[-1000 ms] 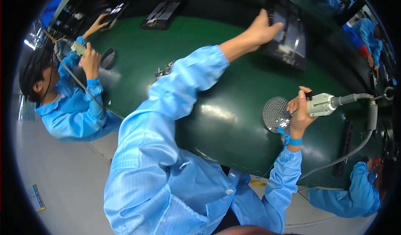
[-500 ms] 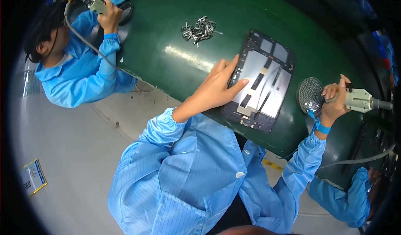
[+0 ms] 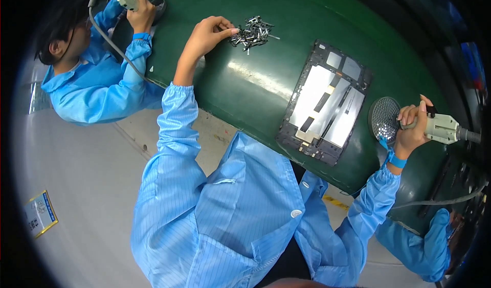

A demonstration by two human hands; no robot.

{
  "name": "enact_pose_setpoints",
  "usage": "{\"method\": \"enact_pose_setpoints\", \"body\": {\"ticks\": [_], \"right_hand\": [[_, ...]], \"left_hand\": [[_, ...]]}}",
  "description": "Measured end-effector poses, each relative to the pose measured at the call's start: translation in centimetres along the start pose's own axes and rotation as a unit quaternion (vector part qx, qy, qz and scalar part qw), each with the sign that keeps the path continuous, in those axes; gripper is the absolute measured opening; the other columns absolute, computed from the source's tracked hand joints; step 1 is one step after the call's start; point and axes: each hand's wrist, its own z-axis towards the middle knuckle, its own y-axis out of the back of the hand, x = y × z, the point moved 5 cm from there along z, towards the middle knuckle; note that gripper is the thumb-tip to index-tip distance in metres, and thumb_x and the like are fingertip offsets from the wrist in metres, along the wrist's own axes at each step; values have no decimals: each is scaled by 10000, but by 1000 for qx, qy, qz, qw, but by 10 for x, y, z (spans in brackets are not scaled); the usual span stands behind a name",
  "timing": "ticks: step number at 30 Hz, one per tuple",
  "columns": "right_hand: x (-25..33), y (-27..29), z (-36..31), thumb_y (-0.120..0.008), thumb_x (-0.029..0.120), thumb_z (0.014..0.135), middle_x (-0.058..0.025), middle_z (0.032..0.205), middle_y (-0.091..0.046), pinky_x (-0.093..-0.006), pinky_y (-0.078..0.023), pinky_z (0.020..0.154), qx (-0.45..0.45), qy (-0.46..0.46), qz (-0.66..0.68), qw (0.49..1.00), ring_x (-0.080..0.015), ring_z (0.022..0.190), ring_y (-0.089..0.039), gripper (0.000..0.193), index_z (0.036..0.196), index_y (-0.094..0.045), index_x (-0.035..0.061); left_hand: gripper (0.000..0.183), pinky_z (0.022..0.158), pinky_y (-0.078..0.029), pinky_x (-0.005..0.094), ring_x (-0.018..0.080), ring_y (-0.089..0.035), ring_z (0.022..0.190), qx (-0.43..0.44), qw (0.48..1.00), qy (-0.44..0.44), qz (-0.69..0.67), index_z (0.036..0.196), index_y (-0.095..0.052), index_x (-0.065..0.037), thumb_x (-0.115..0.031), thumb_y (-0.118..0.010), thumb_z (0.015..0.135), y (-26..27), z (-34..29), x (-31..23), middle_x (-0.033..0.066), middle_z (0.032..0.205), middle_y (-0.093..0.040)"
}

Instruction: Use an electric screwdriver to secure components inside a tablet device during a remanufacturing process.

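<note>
My left hand (image 3: 208, 35) is at the left edge of a loose pile of small black and silver parts (image 3: 255, 31). Its thumb and fingertips are drawn together in a pinch; whether a part is between them is too small to see. My right hand (image 3: 412, 129) is wrapped round a pale green electric screwdriver (image 3: 442, 128), with its cable trailing off to the right. Beside that hand stands a round dish (image 3: 384, 118) with a dimpled, shiny inside. An opened tablet (image 3: 327, 101) lies flat on the green table between my hands, its silver batteries and dark frame showing.
A co-worker (image 3: 97, 78) in a blue smock sits at the far left, holding a similar screwdriver (image 3: 128, 1). Another blue sleeve (image 3: 422, 247) shows at the lower right. The green table (image 3: 245, 104) has its near edge in front of me. A grey cable (image 3: 440, 202) crosses at the right.
My left hand has let go of the tablet's left edge and moved up and left to the pile of parts. My right hand still holds the screwdriver by the dish.
</note>
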Motion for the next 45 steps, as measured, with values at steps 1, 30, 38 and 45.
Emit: {"method": "enact_pose_setpoints", "body": {"ticks": [1,30,38,45], "right_hand": [[0,0,0,-538,56,947,-19,538,-385,-279,-379,452,-4,-1,-2,1000,-113,441,-373,186,1063,-597,-77],[3,1,1,-564,28,929,-24,554,-431,-286,-396,449,1,6,6,1000,-110,438,-411,161,1029,-602,-93],[2,1,2,-586,9,910,-24,554,-445,-286,-392,440,1,8,16,1000,-110,431,-407,151,1017,-620,-93],[4,2,0,-603,18,897,-25,545,-449,-283,-385,438,3,12,17,1000,-109,427,-410,156,1003,-630,-94]], "left_hand": [[334,660,-477,266,112,-606,736,-25,999,-20,6,987,-722,-1,-300,-777,852,0,-2,2,55,813,-682],[311,745,-558,255,162,-712,900,-58,953,-105,-278,1228,-636,24,-178,-607,994,-39,-23,-100,107,1007,-745],[212,669,-555,380,361,-691,731,-110,958,-264,-13,1076,-710,-12,-123,-651,905,-107,-8,-167,205,862,-700],[199,669,-547,423,401,-667,738,-97,969,-229,4,1055,-703,5,-62,-636,880,-116,-13,-187,227,834,-679]]}}
